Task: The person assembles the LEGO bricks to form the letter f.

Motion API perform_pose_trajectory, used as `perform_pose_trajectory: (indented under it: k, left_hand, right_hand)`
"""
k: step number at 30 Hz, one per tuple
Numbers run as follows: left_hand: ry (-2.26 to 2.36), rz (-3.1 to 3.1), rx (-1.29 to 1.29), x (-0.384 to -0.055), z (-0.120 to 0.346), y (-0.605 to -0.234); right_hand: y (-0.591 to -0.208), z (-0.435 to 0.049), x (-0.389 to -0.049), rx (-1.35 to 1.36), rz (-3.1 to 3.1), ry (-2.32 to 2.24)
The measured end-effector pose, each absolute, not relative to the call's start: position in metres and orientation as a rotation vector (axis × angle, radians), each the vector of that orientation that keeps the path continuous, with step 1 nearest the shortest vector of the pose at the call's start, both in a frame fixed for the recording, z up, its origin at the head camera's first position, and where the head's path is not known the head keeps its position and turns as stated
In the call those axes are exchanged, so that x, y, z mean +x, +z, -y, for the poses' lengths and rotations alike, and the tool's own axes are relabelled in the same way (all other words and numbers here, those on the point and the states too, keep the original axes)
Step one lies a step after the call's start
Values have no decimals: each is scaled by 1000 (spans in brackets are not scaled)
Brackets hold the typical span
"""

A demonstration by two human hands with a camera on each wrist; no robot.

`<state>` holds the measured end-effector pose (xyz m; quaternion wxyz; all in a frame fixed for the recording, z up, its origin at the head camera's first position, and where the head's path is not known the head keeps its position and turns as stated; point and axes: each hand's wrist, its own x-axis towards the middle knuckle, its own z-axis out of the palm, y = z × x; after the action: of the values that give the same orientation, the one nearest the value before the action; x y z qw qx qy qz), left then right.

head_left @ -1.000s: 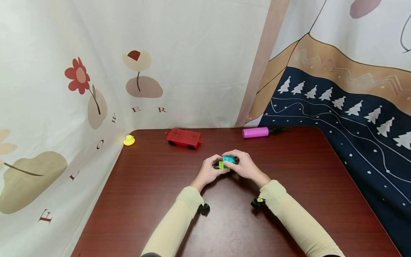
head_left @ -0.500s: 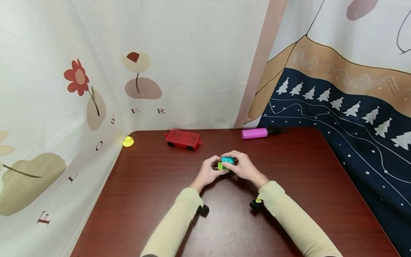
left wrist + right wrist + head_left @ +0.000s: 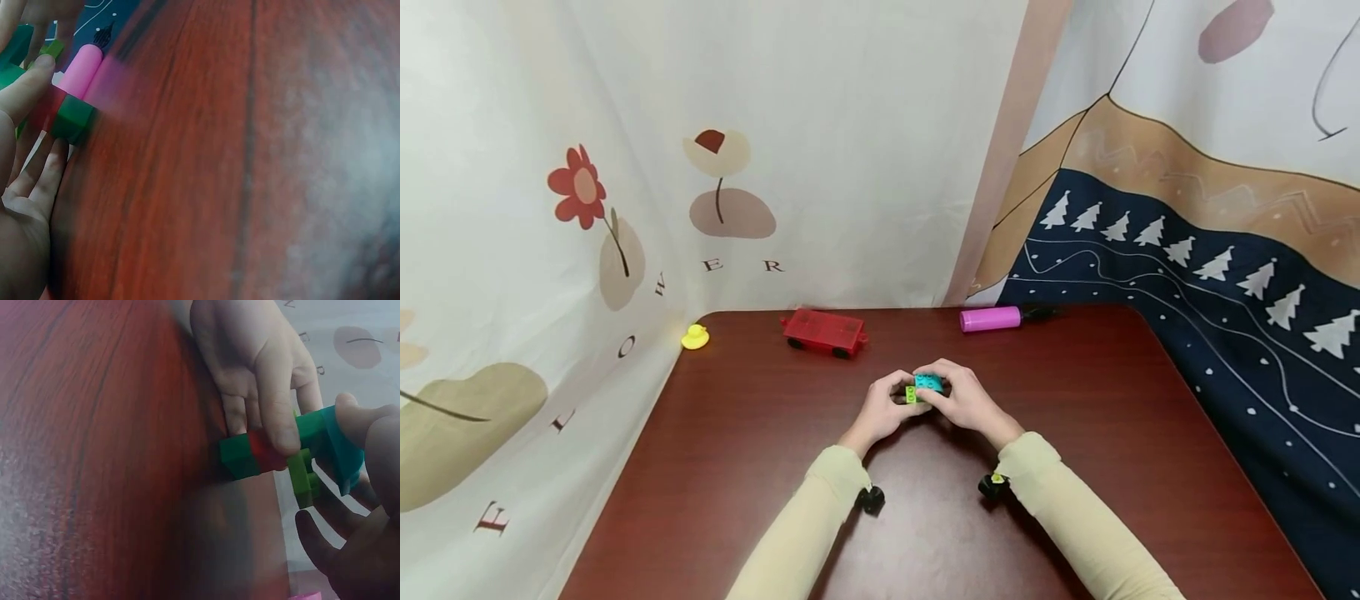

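Between the two hands, over the middle of the table, is a stack of toy building blocks. It has a dark green block [image 3: 236, 457] at the bottom, a red block [image 3: 265, 453] above it, a lime block [image 3: 301, 481] sticking out sideways, and a turquoise block [image 3: 928, 382] on top. My left hand [image 3: 880, 410] grips the stack around its red part, thumb on the near side. With thumb and fingers, my right hand [image 3: 967, 398] holds the turquoise block from the right. Fingers partly hide the middle of the stack.
On the dark red wooden table [image 3: 925, 533], a red toy wagon [image 3: 825, 331] stands at the back, left of the hands. A yellow rubber duck [image 3: 696, 337] sits at the back left corner. Back right lies a purple cylinder [image 3: 990, 319] with a black end. Printed cloth [image 3: 850, 167] hangs behind.
The head view has tilted slightly, so everything sits a little lower in it. Both hands keep their hold on the block stack, with no other visible movement.
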<state>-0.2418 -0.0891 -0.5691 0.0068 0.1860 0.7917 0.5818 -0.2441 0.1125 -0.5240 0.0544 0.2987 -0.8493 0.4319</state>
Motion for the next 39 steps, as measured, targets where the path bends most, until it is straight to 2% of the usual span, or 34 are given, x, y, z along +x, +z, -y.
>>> perform_pose_trajectory:
  k: [9, 20, 32, 39]
  left_hand:
    - [1819, -2473, 595, -234, 90, -572]
    - [1796, -2472, 605, -241, 89, -567]
    - [1356, -2652, 698, -248, 92, -553]
    - [1342, -2625, 682, -245, 91, -548]
  right_hand:
    - [-532, -109, -236, 994, 2494, 1223]
    - [-530, -110, -239, 953, 2519, 1233]
    - [-513, -114, -245, 991, 2593, 1167]
    - [-512, -119, -248, 863, 2670, 1276]
